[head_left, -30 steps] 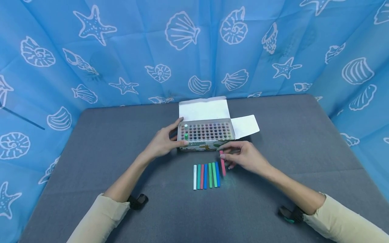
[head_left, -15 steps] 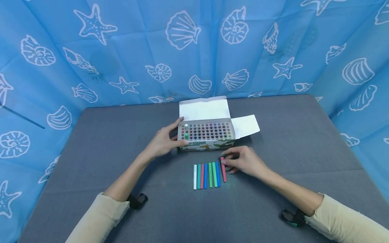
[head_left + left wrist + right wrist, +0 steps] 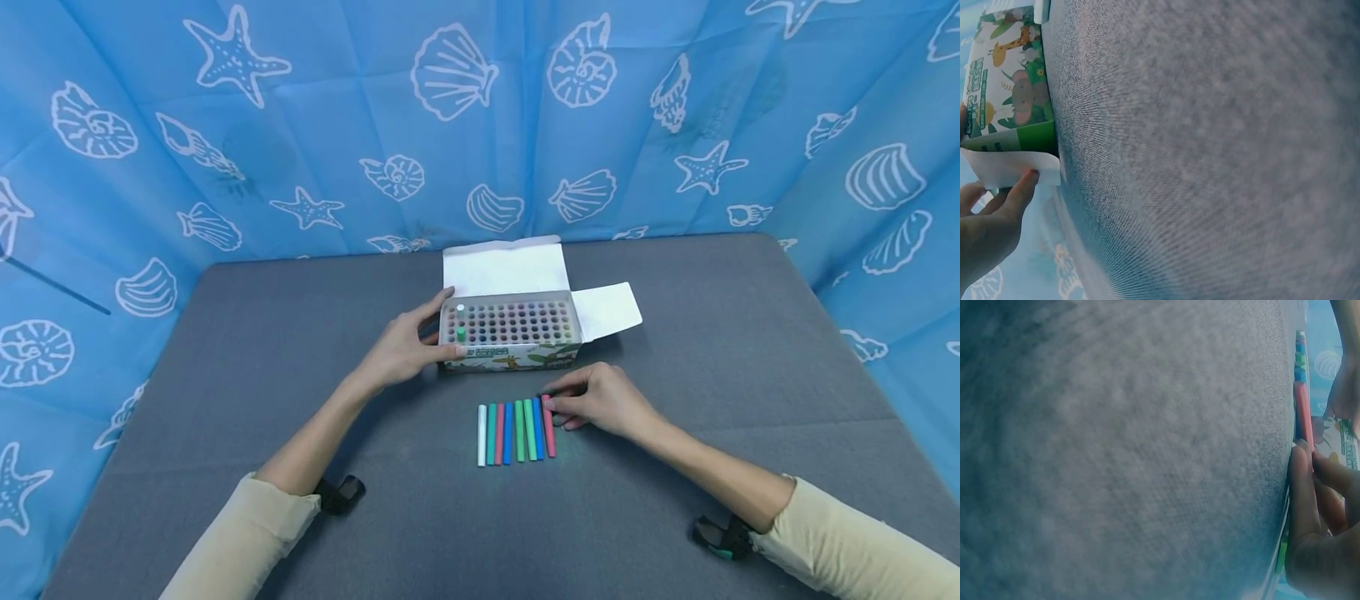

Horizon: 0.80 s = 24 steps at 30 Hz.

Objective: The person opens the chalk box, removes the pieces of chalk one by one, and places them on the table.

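Note:
An open chalk box (image 3: 517, 358) stands at the back middle of the table, its top a rack of round holes. A white chalk (image 3: 461, 311) and a green chalk (image 3: 461, 334) poke up from the left end of the rack. My left hand (image 3: 401, 346) grips that end, thumb on the front face and fingers behind. In the left wrist view those fingers touch a white side flap (image 3: 1013, 167). In front of the box, my right hand (image 3: 603, 402) pinches a pink chalk (image 3: 550, 433) near its far end. It lies alongside a blue chalk (image 3: 537, 433), at the right end of a row.
The row also holds a white chalk (image 3: 482, 437), a teal one (image 3: 491, 435), a red one, another blue and two green ones. A lid (image 3: 504, 271) stands raised behind the box, and a flap (image 3: 606, 312) sticks out right. A blue shell-patterned curtain (image 3: 480, 125) hangs behind the grey table.
My right hand has come toward me and down with the pink chalk, from in front of the box to the row's right end, closing up beside the blue chalk. The left hand stays put.

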{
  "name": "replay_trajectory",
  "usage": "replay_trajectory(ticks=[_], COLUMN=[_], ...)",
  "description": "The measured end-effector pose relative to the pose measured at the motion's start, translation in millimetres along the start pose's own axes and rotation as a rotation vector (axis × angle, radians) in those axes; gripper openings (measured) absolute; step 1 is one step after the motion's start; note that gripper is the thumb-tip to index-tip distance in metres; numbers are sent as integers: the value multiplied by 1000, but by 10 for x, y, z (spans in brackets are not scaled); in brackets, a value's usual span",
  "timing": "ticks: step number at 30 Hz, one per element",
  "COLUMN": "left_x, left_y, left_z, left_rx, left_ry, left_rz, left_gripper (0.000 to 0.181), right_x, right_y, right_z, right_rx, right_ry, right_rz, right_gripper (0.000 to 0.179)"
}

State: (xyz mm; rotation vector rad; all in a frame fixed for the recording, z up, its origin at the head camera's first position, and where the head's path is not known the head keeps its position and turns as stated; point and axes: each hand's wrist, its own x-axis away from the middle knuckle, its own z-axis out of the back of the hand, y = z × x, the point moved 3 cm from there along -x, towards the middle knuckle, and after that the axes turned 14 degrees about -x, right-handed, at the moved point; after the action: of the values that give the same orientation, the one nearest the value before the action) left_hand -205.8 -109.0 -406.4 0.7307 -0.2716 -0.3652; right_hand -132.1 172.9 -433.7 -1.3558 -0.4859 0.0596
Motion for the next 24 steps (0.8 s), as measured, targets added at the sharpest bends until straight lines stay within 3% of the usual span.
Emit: replay_trajectory(ticks=[13, 24], left_x=[6, 8], left_y=[-16, 9], left_z=[8, 12], left_rx=[-2, -26], left_ry=[1, 7], left_rz=[3, 2], left_gripper=[91, 91], right_x=[-12, -12], right_y=[-48, -252], right_z=[16, 14], right_rx=[79, 123], right_ry=[8, -25], right_rz=[28, 244], right_gripper=[25, 22])
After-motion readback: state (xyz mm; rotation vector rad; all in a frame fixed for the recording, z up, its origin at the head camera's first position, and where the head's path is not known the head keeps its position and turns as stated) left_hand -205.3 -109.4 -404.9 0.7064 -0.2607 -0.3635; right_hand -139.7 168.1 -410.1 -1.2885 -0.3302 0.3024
